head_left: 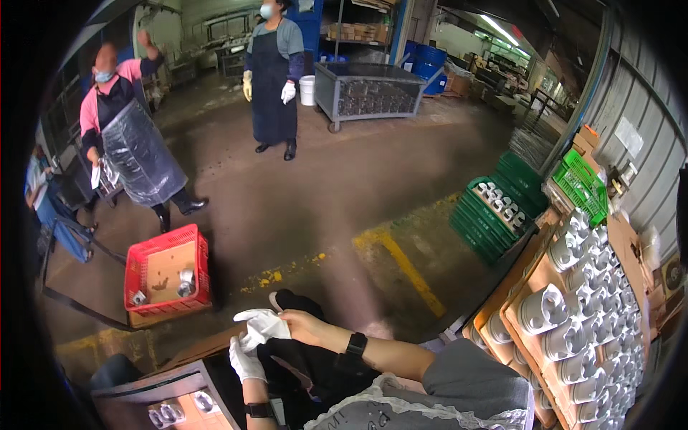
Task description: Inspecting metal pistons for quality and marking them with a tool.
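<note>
A loose white glove (pixel 264 326) is held up in front of me, just above my dark-clad lap. My right hand (pixel 304 327) is bare, and its fingers pinch one edge of this glove. Below it, my left hand (pixel 246 362) wears a white glove of its own and grips the loose glove's lower side; its fingertips are partly hidden in the white cloth. A dark wristband (pixel 355 344) circles my right wrist.
Rows of metal pistons (pixel 542 309) stand on cardboard at my right. Green crates (pixel 494 208) with metal parts stand beyond them. A red crate (pixel 202 265) sits front left. Two people, one in a dark apron (pixel 272 93), stand ahead near a grey cart (pixel 369 93).
</note>
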Demonstrator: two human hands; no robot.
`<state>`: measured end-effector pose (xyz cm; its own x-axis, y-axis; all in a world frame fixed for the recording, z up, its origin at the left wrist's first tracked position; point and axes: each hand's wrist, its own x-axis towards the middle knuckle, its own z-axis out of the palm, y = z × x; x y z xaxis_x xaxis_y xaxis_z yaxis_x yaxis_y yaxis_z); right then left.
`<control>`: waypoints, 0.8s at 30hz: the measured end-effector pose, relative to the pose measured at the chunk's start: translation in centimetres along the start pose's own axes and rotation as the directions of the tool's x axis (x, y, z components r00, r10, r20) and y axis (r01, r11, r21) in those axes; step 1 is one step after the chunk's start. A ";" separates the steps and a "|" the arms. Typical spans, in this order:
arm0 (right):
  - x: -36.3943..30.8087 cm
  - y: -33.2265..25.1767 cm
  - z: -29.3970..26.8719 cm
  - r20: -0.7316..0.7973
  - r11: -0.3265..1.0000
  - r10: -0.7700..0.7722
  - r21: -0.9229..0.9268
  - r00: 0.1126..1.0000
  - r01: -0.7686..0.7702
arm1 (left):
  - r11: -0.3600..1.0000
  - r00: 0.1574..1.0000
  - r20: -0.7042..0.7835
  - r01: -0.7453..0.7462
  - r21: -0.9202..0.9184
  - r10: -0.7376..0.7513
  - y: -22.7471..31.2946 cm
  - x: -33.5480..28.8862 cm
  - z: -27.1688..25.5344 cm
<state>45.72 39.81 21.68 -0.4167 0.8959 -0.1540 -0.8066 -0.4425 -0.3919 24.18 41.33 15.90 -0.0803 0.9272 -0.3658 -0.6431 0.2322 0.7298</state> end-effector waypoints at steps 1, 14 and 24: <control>0.0 -0.4 -0.9 0.011 0.986 -0.121 -0.111 0.993 0.121 | 0.974 0.993 -0.052 -0.096 0.207 0.109 -1.6 1.3 -0.6; 2.4 -3.9 8.0 0.108 0.696 -0.187 -0.687 0.977 0.209 | -0.251 0.501 0.546 -0.540 0.804 0.671 9.2 -10.2 13.1; 1.2 1.5 8.7 0.046 0.787 -0.150 -0.599 0.988 0.147 | -0.534 0.588 0.606 -0.320 0.783 0.536 5.3 -8.5 11.3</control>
<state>40.35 39.83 28.78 -0.3095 0.9495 -0.0519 -0.4452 -0.1929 -0.8744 30.06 38.01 29.38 0.0696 0.8474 0.5264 0.9650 -0.1910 0.1799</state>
